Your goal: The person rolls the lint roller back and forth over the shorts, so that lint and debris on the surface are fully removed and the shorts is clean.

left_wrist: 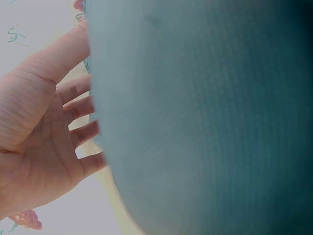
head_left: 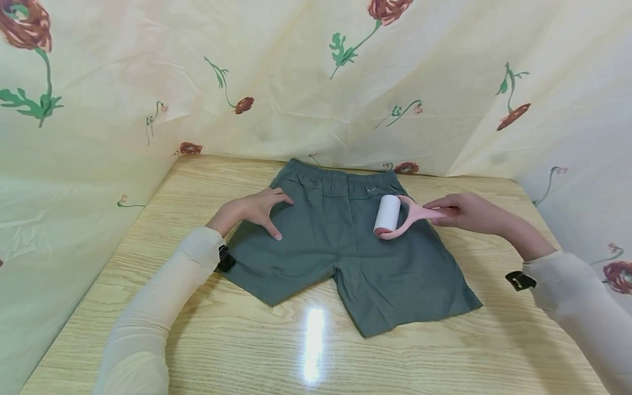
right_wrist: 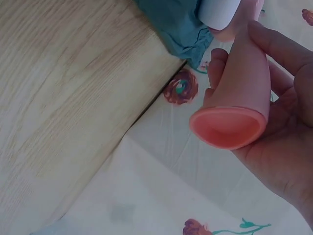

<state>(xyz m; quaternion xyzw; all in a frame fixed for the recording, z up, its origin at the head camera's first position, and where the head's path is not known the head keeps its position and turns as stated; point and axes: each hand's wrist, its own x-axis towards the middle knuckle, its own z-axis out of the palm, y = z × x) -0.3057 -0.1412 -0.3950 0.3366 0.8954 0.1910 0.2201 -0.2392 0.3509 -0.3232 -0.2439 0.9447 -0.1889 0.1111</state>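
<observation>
Grey-green shorts (head_left: 316, 230) lie spread on the wooden table, elastic waistband toward the back. My left hand (head_left: 257, 209) rests on their left side, fingers spread and thumb apart. The left wrist view shows that hand (left_wrist: 44, 122) with its fingertips hidden behind blurred cloth close to the camera. With my right hand (head_left: 461, 213) I grip the pink handle of a lint roller (head_left: 387, 214). Its white roll lies over the upper right part of the shorts. In the right wrist view, fingers and thumb close round the hollow-ended handle (right_wrist: 239, 88).
The light wood table (head_left: 237, 340) carries a bright glare spot near its front. A flower-printed cloth (head_left: 286, 82) hangs behind the table and along both sides. Black wrist cameras (head_left: 520, 280) sit at the sleeve cuffs.
</observation>
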